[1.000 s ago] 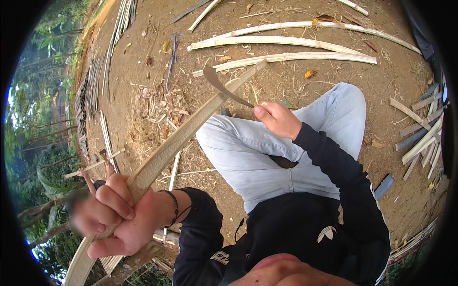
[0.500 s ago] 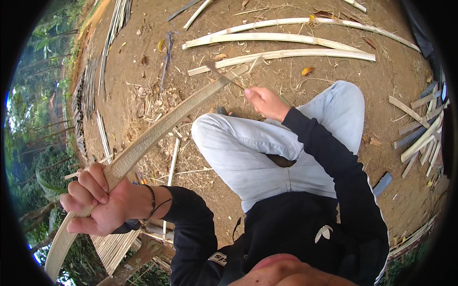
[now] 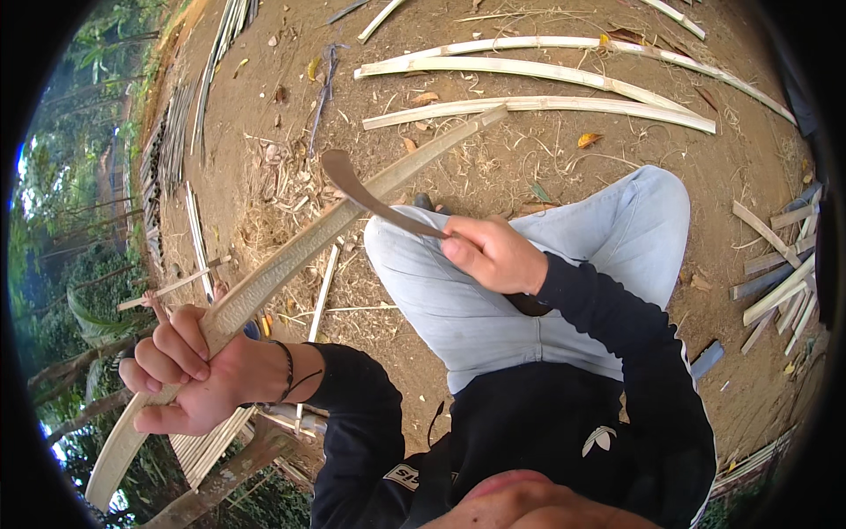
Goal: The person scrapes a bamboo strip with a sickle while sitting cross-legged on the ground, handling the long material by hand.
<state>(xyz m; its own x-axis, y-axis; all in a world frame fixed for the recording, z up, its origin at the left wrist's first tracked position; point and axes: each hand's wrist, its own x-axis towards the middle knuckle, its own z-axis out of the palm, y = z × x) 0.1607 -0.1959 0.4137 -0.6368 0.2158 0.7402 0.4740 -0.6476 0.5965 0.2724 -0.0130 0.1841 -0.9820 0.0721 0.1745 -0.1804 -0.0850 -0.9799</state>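
A long split bamboo strip [image 3: 286, 258] runs slantwise from the lower left up toward the middle of the ground. My left hand [image 3: 198, 375] is closed round its lower part, fingers wrapped over the edge. In my right hand [image 3: 498, 256], held above my bent leg, is a knife with a curved dark blade [image 3: 370, 201]. The blade crosses the strip at about its middle; whether its edge touches the strip I cannot tell. The knife's handle is hidden in my fist. The strip's far end appears to overlap one of the pale bamboo strips [image 3: 573, 105] on the ground.
Several cut bamboo pieces [image 3: 780, 286] lie heaped at the right. A blue-grey flat object [image 3: 707, 360] is beside my hip. Shavings [image 3: 282, 167] cover the dirt ahead. Long poles [image 3: 220, 53] lie at the far left, and a bamboo slat panel [image 3: 207, 450] is below my left hand.
The knife has moved from near the strip's far end back toward me, to about its middle. My right hand has come closer to my body. My left hand keeps its hold.
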